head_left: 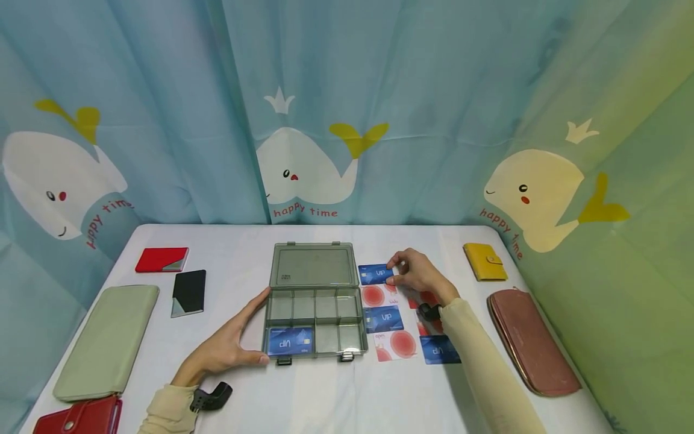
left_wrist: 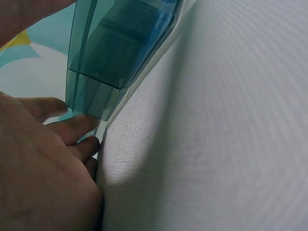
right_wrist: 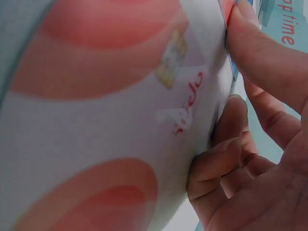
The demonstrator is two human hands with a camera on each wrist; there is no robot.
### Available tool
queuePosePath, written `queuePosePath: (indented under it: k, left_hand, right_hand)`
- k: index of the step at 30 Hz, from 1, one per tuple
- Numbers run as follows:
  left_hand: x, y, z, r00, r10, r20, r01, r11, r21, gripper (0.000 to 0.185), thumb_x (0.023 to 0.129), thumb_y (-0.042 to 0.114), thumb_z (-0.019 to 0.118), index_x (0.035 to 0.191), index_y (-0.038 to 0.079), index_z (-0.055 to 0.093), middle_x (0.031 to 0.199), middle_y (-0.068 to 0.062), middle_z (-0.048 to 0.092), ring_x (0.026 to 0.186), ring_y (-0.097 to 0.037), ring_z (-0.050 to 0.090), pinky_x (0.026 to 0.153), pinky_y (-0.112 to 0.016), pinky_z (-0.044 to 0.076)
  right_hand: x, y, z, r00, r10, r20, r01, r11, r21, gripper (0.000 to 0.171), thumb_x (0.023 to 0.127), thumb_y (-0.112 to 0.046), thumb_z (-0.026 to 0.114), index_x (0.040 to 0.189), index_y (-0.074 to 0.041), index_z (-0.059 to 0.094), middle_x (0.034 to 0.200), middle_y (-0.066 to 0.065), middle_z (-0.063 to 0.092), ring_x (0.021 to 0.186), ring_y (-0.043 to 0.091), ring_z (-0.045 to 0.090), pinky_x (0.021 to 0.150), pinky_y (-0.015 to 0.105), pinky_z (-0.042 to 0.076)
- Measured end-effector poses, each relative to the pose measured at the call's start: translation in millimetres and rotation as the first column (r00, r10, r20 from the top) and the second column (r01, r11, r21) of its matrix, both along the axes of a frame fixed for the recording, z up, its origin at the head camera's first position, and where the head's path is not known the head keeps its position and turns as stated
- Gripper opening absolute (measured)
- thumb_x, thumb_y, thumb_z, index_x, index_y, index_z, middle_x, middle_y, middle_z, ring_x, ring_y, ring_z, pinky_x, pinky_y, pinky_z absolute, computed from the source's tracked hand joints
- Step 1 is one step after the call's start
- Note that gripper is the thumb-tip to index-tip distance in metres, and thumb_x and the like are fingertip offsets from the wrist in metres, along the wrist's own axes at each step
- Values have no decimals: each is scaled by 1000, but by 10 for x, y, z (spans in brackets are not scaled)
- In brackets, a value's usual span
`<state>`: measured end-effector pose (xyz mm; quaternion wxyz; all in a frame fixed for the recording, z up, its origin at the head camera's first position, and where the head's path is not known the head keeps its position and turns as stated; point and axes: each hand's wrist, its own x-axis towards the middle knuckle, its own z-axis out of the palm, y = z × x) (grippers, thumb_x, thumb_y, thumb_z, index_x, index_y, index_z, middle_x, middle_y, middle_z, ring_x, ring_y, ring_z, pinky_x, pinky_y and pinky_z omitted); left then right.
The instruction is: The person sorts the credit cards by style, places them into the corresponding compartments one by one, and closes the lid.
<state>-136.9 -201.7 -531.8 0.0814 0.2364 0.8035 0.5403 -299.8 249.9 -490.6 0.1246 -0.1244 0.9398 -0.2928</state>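
Note:
A clear grey-green compartment box (head_left: 326, 339) sits mid-table with its lid (head_left: 312, 263) laid back. One blue VIP card (head_left: 290, 341) lies in its front left compartment. My left hand (head_left: 226, 345) spans the box's left side, thumb by the front corner; in the left wrist view its fingertips (left_wrist: 86, 122) touch the clear wall. With thumb and fingers, my right hand (head_left: 418, 274) pinches the right end of another blue VIP card (head_left: 373, 275), right of the lid. Below it lie a white card with red circles (head_left: 373, 296), a blue VIP card (head_left: 383, 319) and another white-and-red card (head_left: 402, 345).
More cards, including a blue one (head_left: 437, 350), lie partly under the right forearm. Leftward are a red card holder (head_left: 158, 259), black card holder (head_left: 190, 290), green wallet (head_left: 108, 340) and red wallet (head_left: 81, 418). A yellow wallet (head_left: 484, 262) and brown wallet (head_left: 534, 343) are at right.

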Motion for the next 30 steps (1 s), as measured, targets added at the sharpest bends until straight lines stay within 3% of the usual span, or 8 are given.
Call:
queuePosePath:
  k: [7, 13, 20, 27, 30]
  left_hand:
    - [1, 5, 3, 1000, 4, -1, -4, 1000, -7, 126, 77, 24, 94, 171, 9, 12, 176, -21, 19, 157, 1, 15, 115, -5, 9]
    - [3, 0, -5, 1000, 8, -1, -8, 1000, -8, 126, 76, 24, 95, 172, 11, 13, 177, -20, 18, 157, 0, 15, 116, -5, 9]
    - [9, 8, -15, 1000, -2, -2, 2, 1000, -2, 125, 77, 24, 94, 172, 10, 13, 177, -20, 18, 158, -2, 15, 116, -6, 10]
    - [16, 0, -11, 1000, 12, 2, -12, 1000, -18, 126, 77, 26, 95, 172, 14, 13, 177, -18, 19, 161, -16, 16, 117, -7, 10]
    - [9, 1, -11, 1000, 6, -3, -6, 1000, -14, 126, 77, 25, 94, 172, 12, 13, 177, -18, 18, 161, -14, 17, 117, -7, 10]
  right_hand:
    - [-22, -17, 43, 999, 39, -4, -39, 999, 9, 47, 87, -16, 89, 126, -8, 65, 121, 16, 62, 100, 28, 60, 89, 43, 53]
    - [-52, -30, 81, 998, 57, 17, -58, 998, 39, 43, 86, -19, 90, 122, -10, 67, 123, 19, 64, 103, 31, 60, 94, 49, 55]
    - [-29, 9, 19, 999, 54, -5, -54, 999, -10, 46, 86, -15, 91, 117, -6, 58, 111, 17, 63, 97, 28, 57, 88, 42, 51]
    - [99, 28, 14, 994, 88, -62, -90, 995, -35, 43, 95, -14, 81, 122, -10, 48, 102, 12, 66, 91, 25, 61, 87, 40, 54]
    - [146, 48, 13, 989, 95, -111, -103, 992, -75, 39, 97, -10, 77, 125, -10, 49, 98, 12, 67, 88, 24, 62, 84, 39, 54]
